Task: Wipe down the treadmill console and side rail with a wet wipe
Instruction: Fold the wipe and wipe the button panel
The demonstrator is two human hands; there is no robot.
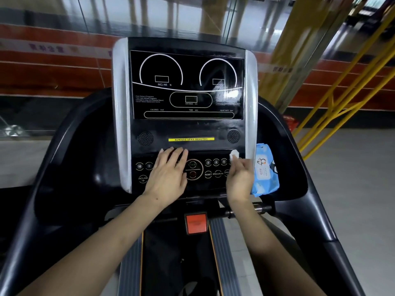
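Observation:
The black treadmill console with silver side trims stands in front of me, its display dark. My left hand lies flat and open on the button panel, just left of the START button. My right hand grips a small white wet wipe, which presses on the right end of the button panel by the silver trim. A blue pack of wet wipes sits in the right console tray, just right of my right hand. The dark right side rail curves down toward me.
An orange safety stop key sits below the console, above the belt. The left side rail mirrors the right one. Yellow metal bars rise at the right, and a glass wall with an orange band stands behind the console.

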